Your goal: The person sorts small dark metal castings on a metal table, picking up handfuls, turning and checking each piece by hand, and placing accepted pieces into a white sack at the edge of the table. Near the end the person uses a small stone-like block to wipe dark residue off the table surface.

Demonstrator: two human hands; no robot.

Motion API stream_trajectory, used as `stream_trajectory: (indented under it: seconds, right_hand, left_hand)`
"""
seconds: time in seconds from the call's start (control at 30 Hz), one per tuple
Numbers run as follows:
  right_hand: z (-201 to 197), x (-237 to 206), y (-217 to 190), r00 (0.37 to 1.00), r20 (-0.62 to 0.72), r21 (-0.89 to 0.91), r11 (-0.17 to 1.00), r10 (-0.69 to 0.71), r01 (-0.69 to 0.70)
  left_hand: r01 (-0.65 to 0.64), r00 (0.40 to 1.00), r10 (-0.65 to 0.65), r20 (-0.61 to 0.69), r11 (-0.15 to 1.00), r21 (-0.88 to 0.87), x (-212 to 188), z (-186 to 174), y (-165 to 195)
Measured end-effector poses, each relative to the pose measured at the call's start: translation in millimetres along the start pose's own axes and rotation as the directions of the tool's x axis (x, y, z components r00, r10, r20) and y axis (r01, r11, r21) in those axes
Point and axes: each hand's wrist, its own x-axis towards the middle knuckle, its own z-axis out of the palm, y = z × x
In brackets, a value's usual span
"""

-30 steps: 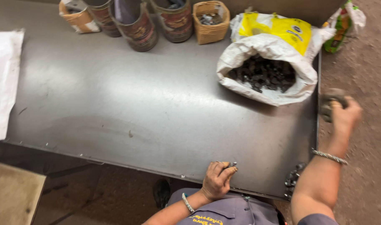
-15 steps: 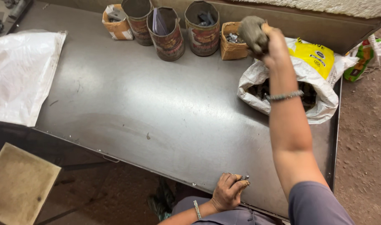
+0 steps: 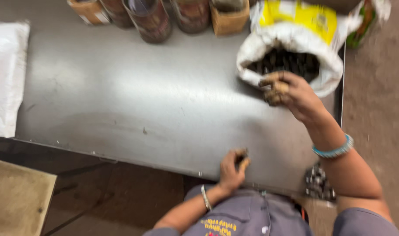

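At the far left a flat white woven sack point(image 3: 5, 78) lies on the edge of the grey sheet-metal surface point(image 3: 134, 100), and below it, off the surface, sits a tan square board point(image 3: 18, 196). Along the far edge stand a small brown cardboard box point(image 3: 89, 9), dark round tins point(image 3: 149, 19) and a second open cardboard box point(image 3: 229, 17). Near the front edge the left hand point(image 3: 232, 168) rests on the surface, its fingers curled narrow around something small that the blur hides. Further right, the right hand point(image 3: 293, 94) hovers just in front of the open white plastic bag with a yellow panel point(image 3: 291, 39), which holds small dark metal pieces point(image 3: 286, 63); its fingers are bunched, though I cannot tell whether they grip anything. A turquoise bangle point(image 3: 335, 150) circles that wrist.
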Motion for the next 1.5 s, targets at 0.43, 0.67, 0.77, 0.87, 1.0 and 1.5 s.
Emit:
stream_trajectory:
  seconds: [0.43,0.67,0.77,0.87,1.0,1.5]
  right_hand:
    - [27.8,-199.3,114.0,0.880,-0.457,-0.187,0.981,-0.130,0.048]
    - [75.8,-174.9,113.4,0.724,-0.342,-0.871,0.491,-0.599,-0.006]
    - [79.5,-166.3,117.1,0.719,-0.303,-0.905,0.425,-0.625,-0.012]
    - [76.0,-165.2,124.2,0.704,-0.307,-0.904,0.427,-0.641,-0.005]
    - [67.7,-169.0,131.9,0.690,-0.354,-0.874,0.485,-0.632,-0.004]
    - [55.6,-182.4,143.3,0.698,-0.452,-0.710,0.698,-0.556,0.096]
  left_hand:
    - [0.670,0.736,-0.368,0.568,0.283,-0.686,71.0,30.7,-9.1]
    - [0.751,0.638,-0.256,0.726,-0.004,-0.661,59.6,34.1,-23.8]
    - [0.754,0.643,-0.249,0.724,0.035,-0.656,54.1,33.4,-27.7]
    - [0.759,0.633,-0.303,0.713,0.062,-0.648,51.4,33.7,-30.2]
    - [0.770,0.631,-0.296,0.717,0.123,-0.627,49.0,31.7,-29.5]
    - [0.683,0.710,-0.207,0.673,0.436,-0.586,54.9,6.8,-3.1]
